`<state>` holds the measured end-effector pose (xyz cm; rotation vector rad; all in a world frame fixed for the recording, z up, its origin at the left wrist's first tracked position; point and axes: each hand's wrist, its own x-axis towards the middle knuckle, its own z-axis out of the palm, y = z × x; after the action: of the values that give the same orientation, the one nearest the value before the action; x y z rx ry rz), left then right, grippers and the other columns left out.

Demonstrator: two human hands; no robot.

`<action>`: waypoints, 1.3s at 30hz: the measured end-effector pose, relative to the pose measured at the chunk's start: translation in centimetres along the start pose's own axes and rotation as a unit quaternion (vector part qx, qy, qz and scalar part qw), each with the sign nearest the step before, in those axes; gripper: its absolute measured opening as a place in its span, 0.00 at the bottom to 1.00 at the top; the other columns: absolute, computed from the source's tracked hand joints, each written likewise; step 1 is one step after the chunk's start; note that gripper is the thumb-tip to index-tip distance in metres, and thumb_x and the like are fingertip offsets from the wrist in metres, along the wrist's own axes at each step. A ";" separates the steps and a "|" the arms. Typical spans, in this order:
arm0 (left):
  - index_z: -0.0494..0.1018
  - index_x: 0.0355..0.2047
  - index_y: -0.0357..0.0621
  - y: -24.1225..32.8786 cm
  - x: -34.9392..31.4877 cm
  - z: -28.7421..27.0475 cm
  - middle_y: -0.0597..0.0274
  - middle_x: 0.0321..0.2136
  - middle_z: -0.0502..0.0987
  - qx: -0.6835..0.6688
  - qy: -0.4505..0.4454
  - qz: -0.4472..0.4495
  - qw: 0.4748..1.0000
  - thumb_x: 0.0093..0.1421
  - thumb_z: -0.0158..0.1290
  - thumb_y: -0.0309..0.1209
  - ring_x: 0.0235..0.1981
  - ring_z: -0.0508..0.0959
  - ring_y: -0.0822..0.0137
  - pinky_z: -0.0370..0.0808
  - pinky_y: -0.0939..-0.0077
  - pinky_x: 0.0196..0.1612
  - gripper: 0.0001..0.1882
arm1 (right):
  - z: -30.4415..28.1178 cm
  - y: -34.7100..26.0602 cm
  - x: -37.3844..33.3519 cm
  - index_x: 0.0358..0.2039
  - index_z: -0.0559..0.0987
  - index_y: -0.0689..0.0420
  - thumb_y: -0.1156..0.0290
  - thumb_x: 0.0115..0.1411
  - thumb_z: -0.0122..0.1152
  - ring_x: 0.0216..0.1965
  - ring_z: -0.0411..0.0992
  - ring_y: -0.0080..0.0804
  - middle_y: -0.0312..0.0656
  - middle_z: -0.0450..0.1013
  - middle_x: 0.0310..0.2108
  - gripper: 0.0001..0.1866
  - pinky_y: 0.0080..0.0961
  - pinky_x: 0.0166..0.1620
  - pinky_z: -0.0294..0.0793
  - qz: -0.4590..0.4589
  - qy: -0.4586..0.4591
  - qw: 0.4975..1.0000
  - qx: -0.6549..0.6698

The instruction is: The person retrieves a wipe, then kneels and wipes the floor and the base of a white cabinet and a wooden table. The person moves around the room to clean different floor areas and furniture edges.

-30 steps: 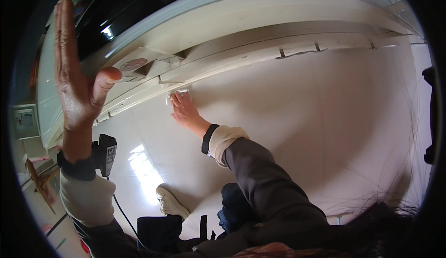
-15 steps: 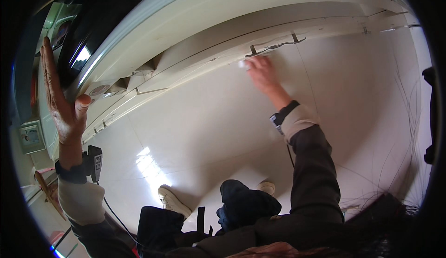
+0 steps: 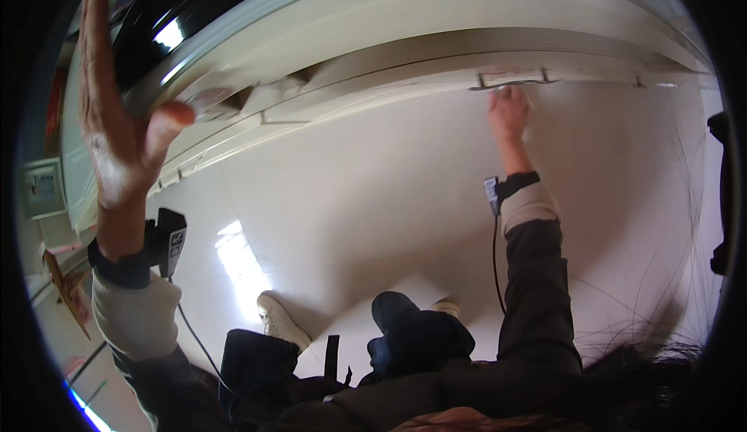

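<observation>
My left hand (image 3: 117, 132) is raised at the left, fingers straight and close together, thumb standing out. It holds nothing visible, and its fingertips reach up beside a dark glossy surface (image 3: 187, 12). Far ahead, my right hand (image 3: 510, 117) has its fingers curled just below a dark metal handle (image 3: 513, 83) on the front of a cream cabinet (image 3: 436, 62). A small white bit shows at these fingertips, too blurred to name. Whether the fingers touch the handle I cannot tell.
Below the cabinet lies a pale tiled floor (image 3: 373, 191) with a bright light patch (image 3: 243, 265). My light shoe (image 3: 280, 321) stands near the lower middle. A framed picture (image 3: 44, 188) is at the far left. Cabled black devices (image 3: 173, 241) sit on both wrists.
My right hand has moved right, from the handle's left end to below its middle. The view has shifted, so the cabinet appears farther right and the left hand larger and higher.
</observation>
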<state>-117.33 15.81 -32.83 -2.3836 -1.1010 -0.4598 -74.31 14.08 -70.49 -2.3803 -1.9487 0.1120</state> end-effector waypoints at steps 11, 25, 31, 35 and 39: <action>0.50 0.62 0.42 0.2 -0.1 -0.6 0.43 0.59 0.58 -0.023 0.042 0.017 0.999 0.46 0.40 0.73 0.58 0.63 0.47 0.64 0.51 0.55 0.55 | -0.5 -25.3 -12.3 0.52 0.67 0.69 0.49 0.54 0.55 0.58 0.54 0.52 0.56 0.61 0.53 0.36 0.49 0.59 0.50 -0.188 -0.021 0.978 0.087; 0.49 0.63 0.47 -0.3 -0.5 -1.2 0.47 0.61 0.56 -0.033 0.028 0.021 0.999 0.46 0.38 0.74 0.60 0.60 0.47 0.62 0.50 0.58 0.54 | 2.3 -41.7 -20.1 0.59 0.63 0.61 0.52 0.55 0.54 0.66 0.46 0.39 0.45 0.53 0.63 0.35 0.43 0.65 0.43 -0.470 -0.120 0.863 0.139; 0.49 0.64 0.49 -0.6 -0.5 -1.0 0.49 0.62 0.55 -0.033 0.022 0.010 0.999 0.46 0.38 0.74 0.61 0.58 0.48 0.60 0.50 0.59 0.54 | 2.4 -32.0 -17.1 0.60 0.61 0.55 0.52 0.56 0.53 0.66 0.45 0.38 0.43 0.53 0.63 0.35 0.42 0.65 0.43 -0.471 -0.108 0.860 0.162; 0.48 0.64 0.51 -0.1 -0.1 -0.3 0.50 0.62 0.55 -0.041 0.011 0.009 0.999 0.46 0.37 0.75 0.62 0.57 0.48 0.60 0.49 0.60 0.54 | 1.8 -17.4 -14.2 0.57 0.64 0.54 0.56 0.51 0.61 0.63 0.51 0.41 0.45 0.57 0.60 0.34 0.44 0.62 0.49 -0.313 -0.080 0.918 0.230; 0.47 0.65 0.52 0.5 0.6 -0.4 0.52 0.63 0.53 -0.021 -0.010 0.011 1.000 0.47 0.34 0.75 0.63 0.55 0.49 0.59 0.49 0.60 0.53 | 1.5 3.1 -9.6 0.55 0.65 0.54 0.62 0.49 0.63 0.60 0.55 0.47 0.50 0.59 0.58 0.32 0.46 0.57 0.56 -0.169 0.037 0.979 0.112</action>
<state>-116.56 15.69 -32.33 -2.4399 -1.0832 -0.4565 -73.29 4.10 -72.09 -1.8623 -2.1434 0.2090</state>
